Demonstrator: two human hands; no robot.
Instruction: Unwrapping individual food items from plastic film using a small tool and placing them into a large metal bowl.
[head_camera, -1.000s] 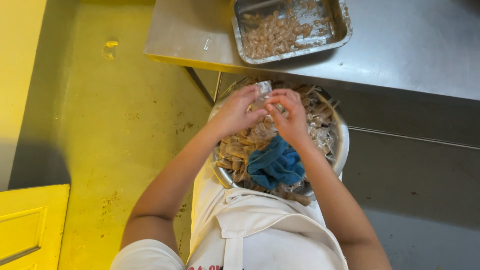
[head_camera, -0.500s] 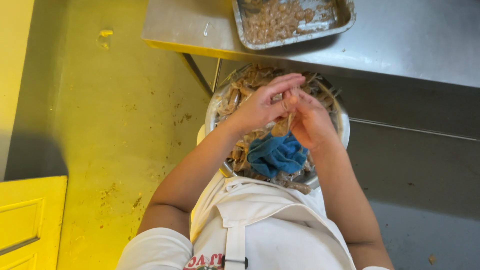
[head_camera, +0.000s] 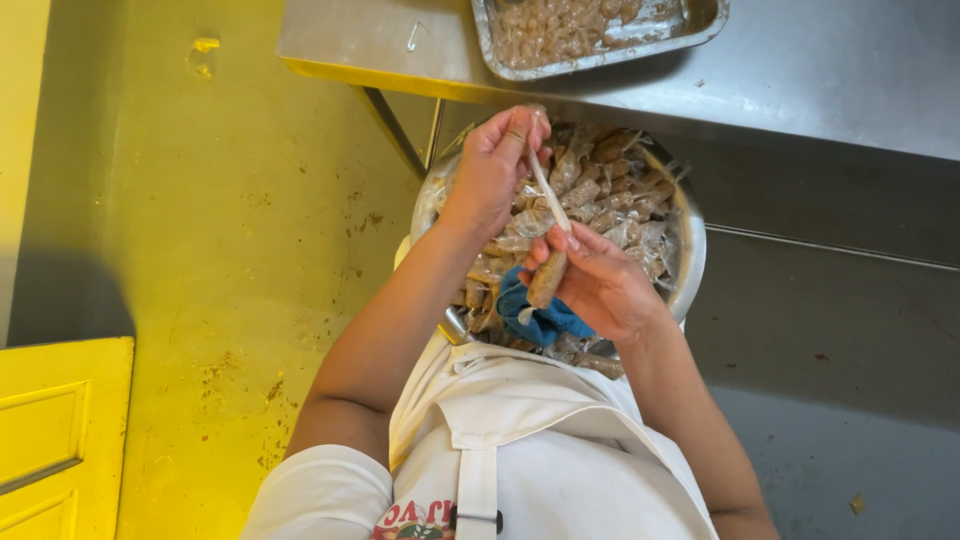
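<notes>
Hands now pulled apart versus half a second ago. Right hand (head_camera: 600, 285) grip closed around brown roll (head_camera: 547, 278), above the bowl (head_camera: 690, 250). Left hand (head_camera: 495, 165) raised, pinching wrapper tail (head_camera: 548, 190) taut. Wrapping mid-twist, likely closing.

White short-sleeved shirt (head_camera: 320, 495); white bib apron (head_camera: 540, 440) over it, strap down the chest, red-and-green print near the collar. Forearms bare.

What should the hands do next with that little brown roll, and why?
Probably twist the wrapper tail shut: the right hand grips the brown roll, while the left hand pulls its clear wrapper taut above the bowl of wrapped ones.
</notes>
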